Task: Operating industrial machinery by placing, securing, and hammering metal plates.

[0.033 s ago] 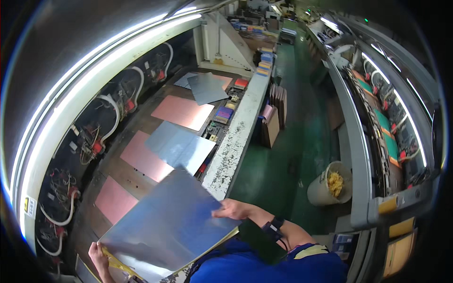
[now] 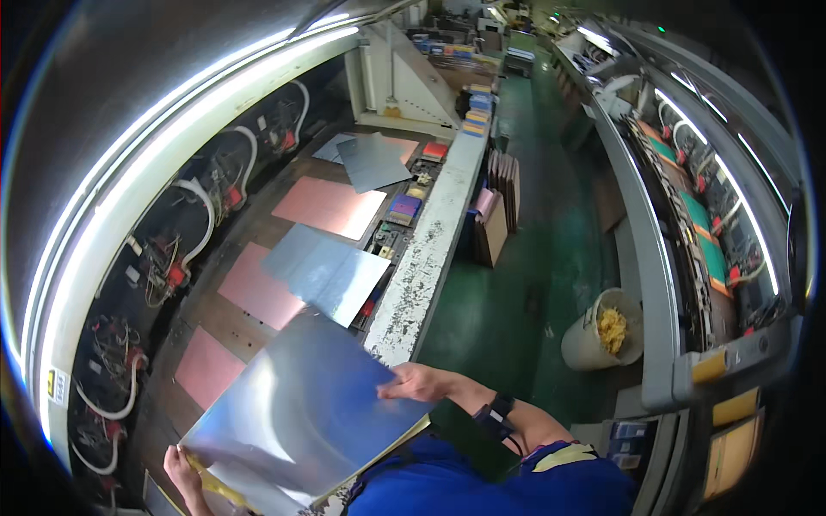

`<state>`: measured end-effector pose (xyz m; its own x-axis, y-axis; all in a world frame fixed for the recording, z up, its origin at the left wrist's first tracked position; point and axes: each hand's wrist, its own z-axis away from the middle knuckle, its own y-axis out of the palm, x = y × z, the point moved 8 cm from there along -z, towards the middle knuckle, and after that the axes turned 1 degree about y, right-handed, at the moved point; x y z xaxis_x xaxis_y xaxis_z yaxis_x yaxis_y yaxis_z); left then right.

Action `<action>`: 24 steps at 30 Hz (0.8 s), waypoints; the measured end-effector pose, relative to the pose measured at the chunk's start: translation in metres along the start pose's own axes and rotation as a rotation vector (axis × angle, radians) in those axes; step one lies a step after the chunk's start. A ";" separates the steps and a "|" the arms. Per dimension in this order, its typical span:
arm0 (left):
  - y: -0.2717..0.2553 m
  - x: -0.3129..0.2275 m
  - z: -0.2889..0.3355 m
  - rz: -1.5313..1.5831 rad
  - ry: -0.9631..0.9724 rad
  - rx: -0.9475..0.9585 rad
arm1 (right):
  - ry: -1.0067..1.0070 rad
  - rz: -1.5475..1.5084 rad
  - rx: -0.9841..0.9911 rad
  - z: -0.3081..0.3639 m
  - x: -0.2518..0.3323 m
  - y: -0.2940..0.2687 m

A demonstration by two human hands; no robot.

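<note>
My left hand (image 2: pixel 182 475) grips the near left corner of a large shiny silver metal sheet (image 2: pixel 297 408), fingers closed over its edge. The right hand (image 2: pixel 415 383) pinches the sheet's right edge. The sheet is slightly bowed and tilted, with bright bands of reflection. Something yellow shows under its left corner and along its near right edge; I cannot tell what it is. Beyond the sheet, a silver sheet (image 2: pixel 331 265) lies partly over a copper-coloured sheet (image 2: pixel 254 284). Another copper-coloured sheet (image 2: pixel 206 368) lies left of the held one.
Farther along the machine bed lie a copper-coloured sheet (image 2: pixel 331 206) and a grey sheet (image 2: pixel 374 162). A worn white rail (image 2: pixel 413 288) borders the bed. Cables and red fittings (image 2: pixel 176 275) line the left. On the green floor are a bin (image 2: pixel 585 340) with yellow scraps and upright boards (image 2: pixel 492 230).
The held sheet has shifted slightly: its far corner is a little farther left, and its reflections have changed as it flexes. My right hand has moved slightly left with it.
</note>
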<state>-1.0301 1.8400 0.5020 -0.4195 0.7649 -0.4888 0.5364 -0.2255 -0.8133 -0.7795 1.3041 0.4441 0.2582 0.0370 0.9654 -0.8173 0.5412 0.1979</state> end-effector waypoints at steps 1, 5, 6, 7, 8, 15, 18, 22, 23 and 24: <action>0.001 0.005 -0.003 -0.200 0.108 -0.087 | -0.015 -0.007 -0.018 -0.006 0.007 0.006; 0.013 -0.026 0.006 -0.365 0.168 -0.207 | -0.225 0.096 0.100 -0.022 0.040 0.036; 0.024 -0.039 0.014 -0.378 0.237 -0.176 | -0.149 0.091 0.053 -0.028 0.039 0.041; 0.035 -0.052 0.027 -0.392 0.301 -0.143 | -0.072 0.087 0.010 -0.036 0.035 0.045; 0.045 -0.076 0.042 -0.403 0.375 -0.101 | -0.062 -0.122 -0.082 -0.050 0.018 0.053; 0.153 -0.211 0.102 0.284 0.342 0.688 | -0.463 0.862 -0.574 -0.135 -0.017 0.041; 0.152 -0.155 0.060 0.467 -0.298 0.646 | -0.118 0.054 -0.955 -0.088 -0.099 -0.069; 0.114 -0.098 0.066 1.383 -0.790 0.409 | -0.056 -0.379 -0.578 -0.075 -0.005 0.022; 0.104 -0.085 0.073 1.501 -0.806 0.415 | -0.097 -0.401 -0.638 -0.067 -0.005 0.027; 0.102 -0.075 0.081 1.504 -0.812 0.401 | -0.089 -0.378 -0.561 -0.066 -0.016 0.031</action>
<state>-1.0031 1.7111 0.4300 -0.0671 -0.6691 -0.7402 0.6222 -0.6080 0.4932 -0.7754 1.3758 0.4241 0.4106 -0.2967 0.8622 -0.2821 0.8579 0.4295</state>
